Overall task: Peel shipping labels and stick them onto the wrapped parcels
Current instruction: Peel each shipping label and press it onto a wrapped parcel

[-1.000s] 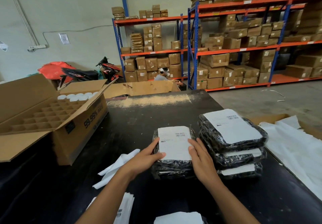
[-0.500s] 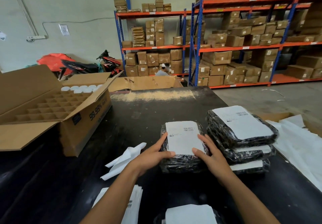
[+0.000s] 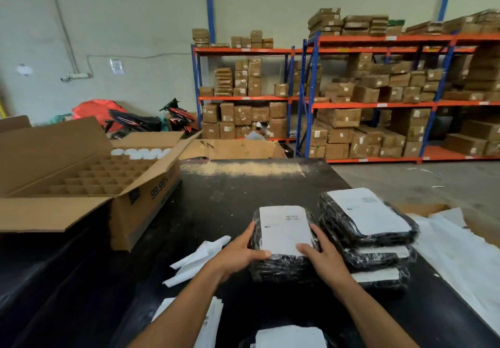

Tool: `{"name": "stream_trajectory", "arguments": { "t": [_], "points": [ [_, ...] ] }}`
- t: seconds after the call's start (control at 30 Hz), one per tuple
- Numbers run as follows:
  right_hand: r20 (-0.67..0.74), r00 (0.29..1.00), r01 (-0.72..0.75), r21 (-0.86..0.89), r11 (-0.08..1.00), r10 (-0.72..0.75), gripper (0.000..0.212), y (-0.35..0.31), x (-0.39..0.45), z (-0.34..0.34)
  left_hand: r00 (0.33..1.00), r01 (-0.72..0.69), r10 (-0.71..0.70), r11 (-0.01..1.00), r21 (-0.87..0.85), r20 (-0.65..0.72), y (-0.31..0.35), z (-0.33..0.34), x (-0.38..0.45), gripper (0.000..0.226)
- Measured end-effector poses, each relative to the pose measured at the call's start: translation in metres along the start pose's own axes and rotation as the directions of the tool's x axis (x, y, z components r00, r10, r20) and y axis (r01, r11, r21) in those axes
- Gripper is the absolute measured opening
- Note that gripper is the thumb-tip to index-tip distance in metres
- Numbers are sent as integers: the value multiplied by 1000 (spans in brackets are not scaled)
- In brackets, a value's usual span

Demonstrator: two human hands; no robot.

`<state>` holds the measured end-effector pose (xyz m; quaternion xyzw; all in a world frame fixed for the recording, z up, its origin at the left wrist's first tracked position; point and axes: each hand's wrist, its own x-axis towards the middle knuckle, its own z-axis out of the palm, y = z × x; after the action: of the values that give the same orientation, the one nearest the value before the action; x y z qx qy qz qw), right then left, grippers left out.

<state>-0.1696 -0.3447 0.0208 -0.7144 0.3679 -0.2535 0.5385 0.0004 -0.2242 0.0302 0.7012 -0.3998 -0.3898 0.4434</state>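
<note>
A black-wrapped parcel (image 3: 281,267) lies on the black table (image 3: 243,190) in front of me, with a white shipping label (image 3: 285,230) on its top. My left hand (image 3: 238,255) lies along the parcel's left side, thumb pressing the label's lower left corner. My right hand (image 3: 327,261) lies along the right side, its thumb on the lower right corner. Right of it stands a stack of three labelled parcels (image 3: 378,235). Another labelled parcel (image 3: 289,337) shows at the bottom edge. Label sheets (image 3: 212,320) lie under my left forearm.
Crumpled white backing paper (image 3: 197,261) lies left of my left hand. A large open cardboard box with dividers (image 3: 140,206) fills the table's left side. More white paper (image 3: 460,253) is heaped in a box off the right edge. Shelves of cartons (image 3: 378,98) stand behind.
My thumbs have slid down and inward along the label's lower edge. The camera has tilted up a little; the parcel has stayed in place.
</note>
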Motion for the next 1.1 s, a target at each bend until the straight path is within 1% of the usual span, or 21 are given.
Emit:
{"name": "stream_trajectory", "arguments": {
  "t": [0.07, 0.2, 0.3, 0.37, 0.47, 0.57, 0.7, 0.83, 0.9, 0.97, 1.03, 1.1],
  "points": [
    [6, 997, 72, -31, 997, -72, 64, -5, -6, 0, 999, -11, 11, 1000, 23, -38, 7, 2, -8, 92],
    [9, 981, 193, -44, 980, -193, 63, -5, -14, -11, 988, -85, 94, 993, 76, -122, 11, 22, -26, 84],
    [20, 971, 238, -17, 971, -238, 63, 0, -33, -18, 974, -117, 133, 989, 93, -183, 14, 39, -51, 73],
    [36, 967, 253, 10, 967, -253, 62, -1, -51, -21, 964, -135, 151, 987, 87, -217, 12, 45, -70, 73],
    [42, 963, 263, 52, 963, -265, 63, -6, -80, -26, 957, -166, 181, 983, 84, -227, 14, 51, -97, 71],
    [29, 968, 247, 88, 965, -251, 61, -12, -109, -29, 958, -167, 185, 981, 99, -218, 18, 55, -121, 70],
    [16, 977, 211, 77, 974, -213, 62, -11, -153, -23, 965, -171, 185, 981, 88, -188, 14, 58, -158, 73],
    [0, 989, 147, 78, 986, -148, 61, -4, -197, -13, 975, -158, 169, 984, 81, -144, -1, 61, -194, 59],
    [-8, 992, 124, 56, 991, -124, 59, -1, -214, -13, 981, -145, 152, 987, 63, -123, -10, 68, -207, 57],
    [-19, 995, 100, 35, 994, -100, 58, 5, -228, -13, 985, -133, 135, 991, 24, -105, -20, 75, -215, 61],
    [-27, 997, 66, -16, 998, -67, 57, 12, -239, -11, 989, -120, 120, 993, 5, -87, -27, 84, -221, 60],
    [-38, 998, 49, -86, 995, -53, 58, 18, -247, -8, 991, -107, 106, 994, -6, -80, -32, 90, -225, 68]
  ]
}}
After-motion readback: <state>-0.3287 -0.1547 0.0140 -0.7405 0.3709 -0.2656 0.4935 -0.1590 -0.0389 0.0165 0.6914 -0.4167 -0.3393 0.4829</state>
